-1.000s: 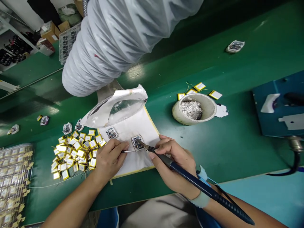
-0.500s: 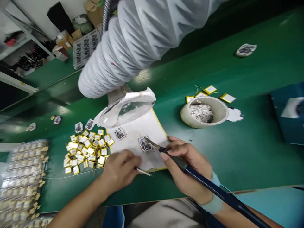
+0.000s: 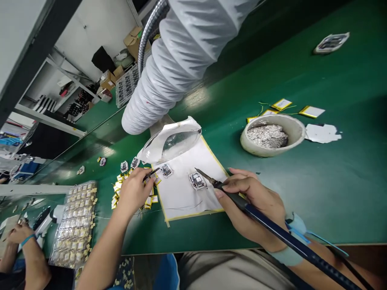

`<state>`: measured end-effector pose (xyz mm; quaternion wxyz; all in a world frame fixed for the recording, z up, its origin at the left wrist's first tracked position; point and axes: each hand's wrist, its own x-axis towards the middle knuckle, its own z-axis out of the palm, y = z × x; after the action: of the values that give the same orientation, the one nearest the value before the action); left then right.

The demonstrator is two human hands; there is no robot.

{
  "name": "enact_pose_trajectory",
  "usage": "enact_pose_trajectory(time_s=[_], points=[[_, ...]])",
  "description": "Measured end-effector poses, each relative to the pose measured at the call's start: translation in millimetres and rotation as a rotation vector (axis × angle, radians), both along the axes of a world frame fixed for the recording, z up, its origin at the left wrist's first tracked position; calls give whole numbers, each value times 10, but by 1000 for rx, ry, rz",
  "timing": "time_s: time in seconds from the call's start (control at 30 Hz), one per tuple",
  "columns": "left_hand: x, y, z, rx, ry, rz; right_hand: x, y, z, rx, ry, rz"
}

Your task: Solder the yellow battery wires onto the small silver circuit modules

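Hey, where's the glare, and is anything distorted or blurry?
Head view: pale glare on the green bench beside the white duct; head view, upper right: the white-rimmed device looks stretched and slightly soft; head view, lower right: the soldering iron in the right hand looks fairly crisp.

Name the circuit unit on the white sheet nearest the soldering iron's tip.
The right-side unit, beside the tip; the left-side unit lies farther off, near the left hand.

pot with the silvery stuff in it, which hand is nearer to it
Right. The right hand, holding the soldering iron, is on the near side of the pot; the left hand is well off to the pot's left, by the yellow-edged packs.
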<state>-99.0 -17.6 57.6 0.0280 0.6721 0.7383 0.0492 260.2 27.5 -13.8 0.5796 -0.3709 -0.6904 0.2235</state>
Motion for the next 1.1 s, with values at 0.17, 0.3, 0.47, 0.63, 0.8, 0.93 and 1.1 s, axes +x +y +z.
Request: enact_pose_trajectory(time_s=[0.17,0.3,0.47,0.63,0.8,0.93,1.1], points=[[-102,129,-97,-32,76,-86,-27,4,-10,12,48,-13],[-112,-1,-158,316,5,-253,-46,0,11,8,91,-7],[233,-234,-161,389,-394,-112,-72,-25,12,-40,144,-4],[662,-148,-363,226,-750,43,-40,-21,42,-29,81,-2],[800,-100,-504,169,-733,20,-26,-3,61,-32,70,-23],[755,-173,-342,256,-502,-138,-24,-22,62,-124,71,5],[740,-74,-184,457,-530,-355,1,-65,75,-308,112,28]])
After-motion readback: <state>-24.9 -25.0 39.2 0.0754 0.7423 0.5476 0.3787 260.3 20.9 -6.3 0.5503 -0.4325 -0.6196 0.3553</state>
